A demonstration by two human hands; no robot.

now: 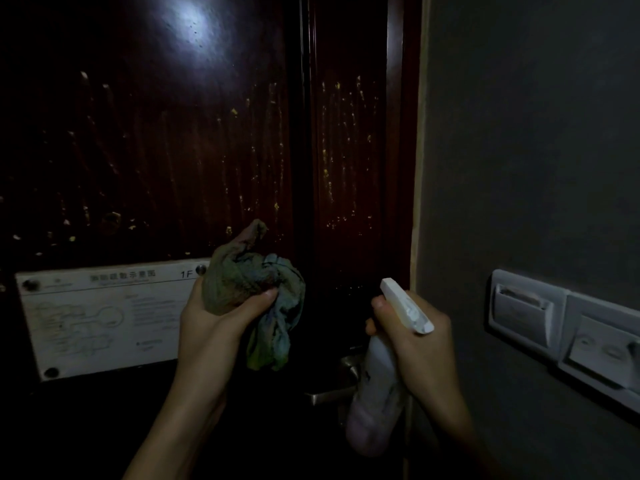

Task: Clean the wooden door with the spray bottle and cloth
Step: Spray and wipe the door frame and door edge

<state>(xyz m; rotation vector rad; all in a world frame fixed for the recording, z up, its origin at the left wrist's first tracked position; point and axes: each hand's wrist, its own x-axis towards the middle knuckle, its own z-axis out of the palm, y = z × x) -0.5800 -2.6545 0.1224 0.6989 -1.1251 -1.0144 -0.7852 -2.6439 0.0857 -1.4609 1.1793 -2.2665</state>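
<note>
Far left, a white floor-plan plaque (104, 320) is screwed to the wooden door (156, 150). The door's dark, glossy panel above it carries running streaks and pale droplets, so it appears wet and not yet wiped.

The left hand (214, 317) is raised before the door with the palm turned towards the camera. Its fingers and thumb are curled round the cloth (256, 292), the thumb pressing across the front of the wad. The forearm rises from the lower edge of the view. The cloth is a greenish, crumpled rag; one end pokes up above the fingers and a loose tail hangs below the palm. It is judged soft, light and limp. It can be gripped anywhere, though a bunched wad in the palm should give a firmer wiping face. Whether it touches the door cannot be told.

A metal door handle (332, 393) lies low, behind the spray bottle (377, 393). The bottle is pale plastic, held tilted with the nozzle aimed up and left at the door. It is judged light, fairly stiff and possibly slick if wet; the neck under the head is the sound place to hold it.

The right hand (419, 344) wraps that neck, one fingertip at the front beneath the nozzle. The trigger itself is hidden.

Far right, a grey switch panel (523, 306) sits on the wall.
</note>
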